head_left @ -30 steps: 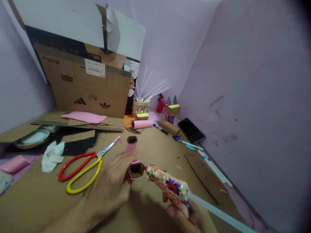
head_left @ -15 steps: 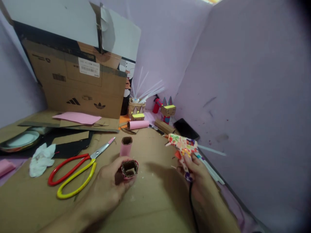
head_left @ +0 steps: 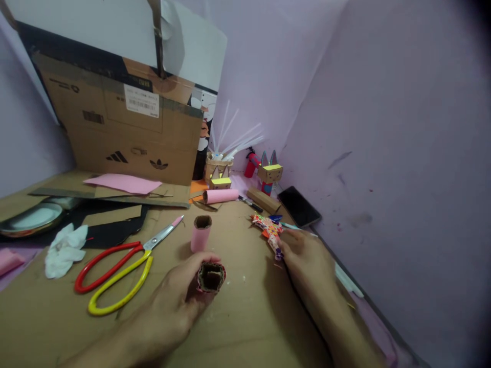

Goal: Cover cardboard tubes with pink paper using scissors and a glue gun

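My left hand [head_left: 180, 291] is wrapped around a cardboard tube [head_left: 211, 278] with a pinkish-red outside; its open end faces up toward me. Just behind it a pink paper-covered cardboard tube [head_left: 200, 237] stands upright on the cardboard sheet. My right hand [head_left: 310, 260] has its thumb and fingers at the handle of a flower-patterned hot glue gun [head_left: 270, 232], low over the sheet, nozzle pointing left. Part of the handle is hidden by the fingers. A black cord trails from it toward me. Scissors [head_left: 148, 248] with red and yellow handles lie left of my left hand.
A large cardboard box panel [head_left: 134, 138] stands at the back left. Farther back are a pink tube [head_left: 220, 196], a basket of glue sticks [head_left: 218, 166], cardboard cat-eared figures [head_left: 270, 174] and a black phone [head_left: 299, 206]. Crumpled tissue [head_left: 66, 250] lies left; the wall [head_left: 402, 179] bounds the right.
My right hand has moved the glue gun forward and down toward the sheet. My left hand, still around its tube, has shifted slightly right and nearer; the view has shifted a little.
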Demonstrator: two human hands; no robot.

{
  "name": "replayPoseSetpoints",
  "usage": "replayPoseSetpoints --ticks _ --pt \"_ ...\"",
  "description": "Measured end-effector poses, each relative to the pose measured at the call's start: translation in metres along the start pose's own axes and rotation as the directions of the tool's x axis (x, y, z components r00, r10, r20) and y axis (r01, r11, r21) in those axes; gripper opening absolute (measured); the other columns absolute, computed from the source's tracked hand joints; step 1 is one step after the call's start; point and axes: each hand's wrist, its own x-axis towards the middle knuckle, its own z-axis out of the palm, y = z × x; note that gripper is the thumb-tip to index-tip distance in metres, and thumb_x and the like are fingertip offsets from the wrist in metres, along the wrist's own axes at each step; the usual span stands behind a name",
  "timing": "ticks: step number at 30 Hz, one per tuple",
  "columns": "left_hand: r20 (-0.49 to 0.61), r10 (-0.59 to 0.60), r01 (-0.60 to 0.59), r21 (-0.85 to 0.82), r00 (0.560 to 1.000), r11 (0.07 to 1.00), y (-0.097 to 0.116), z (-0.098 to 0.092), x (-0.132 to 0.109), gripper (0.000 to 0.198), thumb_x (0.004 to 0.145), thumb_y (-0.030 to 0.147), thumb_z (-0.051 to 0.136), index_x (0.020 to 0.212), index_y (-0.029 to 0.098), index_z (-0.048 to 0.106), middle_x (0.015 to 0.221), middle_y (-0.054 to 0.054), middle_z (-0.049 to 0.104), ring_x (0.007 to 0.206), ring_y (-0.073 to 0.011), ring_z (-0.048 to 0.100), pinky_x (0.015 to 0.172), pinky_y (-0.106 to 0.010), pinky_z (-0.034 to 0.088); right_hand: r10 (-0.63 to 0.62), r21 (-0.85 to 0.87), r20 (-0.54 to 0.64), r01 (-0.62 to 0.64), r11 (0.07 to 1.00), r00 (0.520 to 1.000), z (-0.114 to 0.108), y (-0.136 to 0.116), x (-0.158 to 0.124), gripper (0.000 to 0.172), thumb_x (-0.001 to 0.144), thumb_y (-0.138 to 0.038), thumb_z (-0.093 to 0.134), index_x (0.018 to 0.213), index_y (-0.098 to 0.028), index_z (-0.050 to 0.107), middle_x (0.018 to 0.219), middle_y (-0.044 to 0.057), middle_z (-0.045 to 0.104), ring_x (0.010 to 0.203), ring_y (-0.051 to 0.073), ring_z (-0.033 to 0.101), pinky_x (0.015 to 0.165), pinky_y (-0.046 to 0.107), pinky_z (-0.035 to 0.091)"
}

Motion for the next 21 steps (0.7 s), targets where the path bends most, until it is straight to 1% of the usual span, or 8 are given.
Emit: replayPoseSetpoints --ticks 1,2,3,4,7,10,13,21 --pt "-0.026 -0.009 0.009 0.006 1.000 1.000 -0.002 0.001 -0.001 0.028 0.083 0.030 0.053 0.112 0.029 0.052 0.099 -0.001 0.067 0.086 -0.0174 0.064 0.075 -0.026 0.052 -0.137 -0.092 -0.025 0.134 0.987 0.990 0.002 -0.004 -0.010 0.021 0.062 -0.024 0.071 0.083 -0.022 0.070 0.091 0.006 0.069 0.092 0.026 0.060 0.069 0.030 0.048" --pt "-0.045 -0.022 0.022 0.001 0.999 1.000 -0.004 0.002 -0.001 0.030 0.084 0.032 0.053 0.114 0.029 0.052 0.102 -0.001 0.067 0.088 -0.0181 0.064 0.076 -0.026 0.052 -0.247 -0.141 0.041 0.251 0.958 0.968 0.006 -0.008 -0.021 0.021 0.066 -0.024 0.068 0.087 -0.021 0.070 0.095 0.006 0.069 0.094 0.025 0.061 0.074 0.032 0.048" --pt "-0.052 -0.031 0.031 -0.013 0.998 0.999 -0.005 0.003 -0.001 0.031 0.084 0.033 0.053 0.115 0.029 0.051 0.105 -0.002 0.067 0.090 -0.0187 0.065 0.076 -0.027 0.053 -0.289 -0.110 0.184 0.312 0.944 0.939 0.012 -0.011 -0.031 0.019 0.068 -0.023 0.066 0.087 -0.020 0.069 0.093 0.007 0.070 0.092 0.024 0.062 0.078 0.034 0.048" --pt "-0.048 -0.039 0.038 -0.033 0.998 0.999 -0.006 0.003 -0.001 0.031 0.085 0.035 0.052 0.116 0.029 0.051 0.107 -0.003 0.067 0.091 -0.0191 0.065 0.076 -0.027 0.053 -0.307 -0.052 0.299 0.337 0.940 0.903 0.019 -0.014 -0.040 0.019 0.069 -0.022 0.065 0.088 -0.019 0.068 0.091 0.006 0.070 0.090 0.023 0.064 0.081 0.034 0.049" --pt "0.006 -0.021 0.022 -0.080 1.000 0.997 -0.005 0.003 0.001 0.035 0.086 0.038 0.052 0.119 0.029 0.050 0.114 -0.005 0.065 0.096 -0.0206 0.065 0.076 -0.027 0.054 -0.379 0.073 0.423 0.386 0.919 0.823 0.041 -0.016 -0.058 0.021 0.068 -0.017 0.061 0.088 -0.017 0.066 0.085 0.006 0.070 0.081 0.019 0.066 0.075 0.030 0.052" --pt "0.041 -0.078 0.082 -0.085 0.996 0.993 -0.003 0.002 0.002 0.043 0.085 0.040 0.053 0.126 0.027 0.048 0.123 -0.008 0.062 0.105 -0.0232 0.062 0.086 -0.032 0.052 -0.438 0.157 0.436 0.413 0.897 0.786 0.053 -0.013 -0.062 0.017 0.067 -0.014 0.059 0.084 -0.015 0.066 0.079 0.006 0.069 0.070 0.018 0.066 0.066 0.028 0.055" --pt "0.024 -0.149 0.150 -0.058 0.989 0.987 -0.002 0.002 0.001 0.048 0.084 0.039 0.054 0.131 0.027 0.048 0.129 -0.007 0.060 0.115 -0.0250 0.057 0.098 -0.037 0.045 -0.485 0.185 0.399 0.449 0.874 0.779 0.055 -0.011 -0.060 0.014 0.068 -0.010 0.060 0.080 -0.014 0.066 0.078 0.006 0.068 0.066 0.015 0.066 0.061 0.025 0.055" --pt "0.022 -0.083 0.084 -0.051 0.996 0.995 -0.006 0.003 0.003 0.054 0.082 0.034 0.057 0.135 0.028 0.046 0.132 -0.007 0.058 0.120 -0.0267 0.054 0.100 -0.039 0.044 -0.639 0.169 0.300 0.619 0.767 0.709 0.054 -0.012 -0.065 0.018 0.067 -0.003 0.065 0.082 -0.014 0.068 0.079 0.006 0.071 0.069 0.014 0.066 0.064 0.021 0.055"
